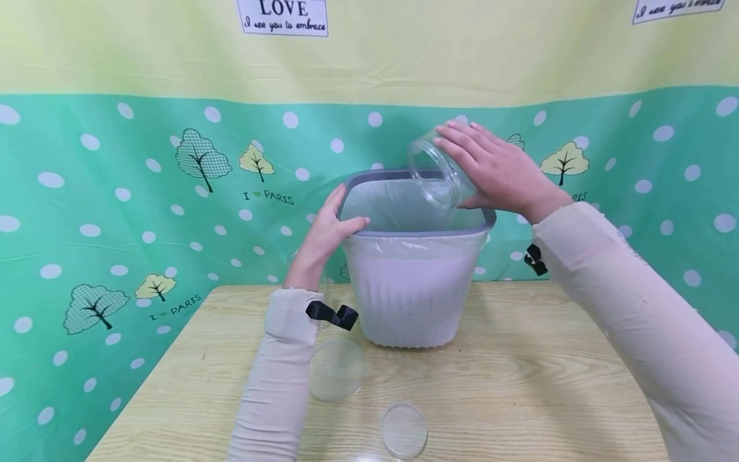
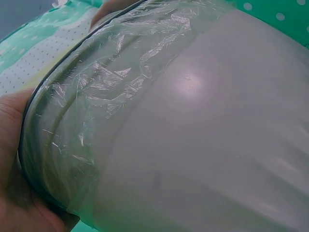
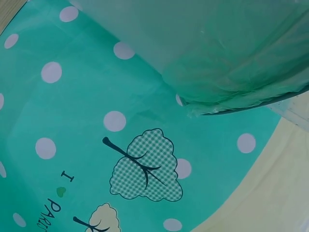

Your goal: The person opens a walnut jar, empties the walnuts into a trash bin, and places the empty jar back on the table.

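A white trash bin (image 1: 412, 292) with a grey rim stands upright on the table, lined with a clear plastic bag (image 2: 111, 82) folded over its edge. My left hand (image 1: 324, 234) grips the rim at the left side, thumb on the near edge. My right hand (image 1: 499, 168) holds a clear plastic jar (image 1: 455, 174) tilted over the bin, its open mouth facing left and down. I see nothing inside the jar. In the right wrist view, the bin's side and bag (image 3: 241, 72) show, while the right hand is out of frame.
On the wooden table (image 1: 519, 398) lie two clear round lids, a larger one (image 1: 337, 371) and a smaller one (image 1: 404, 430). Something transparent is partly hidden behind the left wrist. A green and yellow printed curtain (image 1: 144, 199) hangs behind the table.
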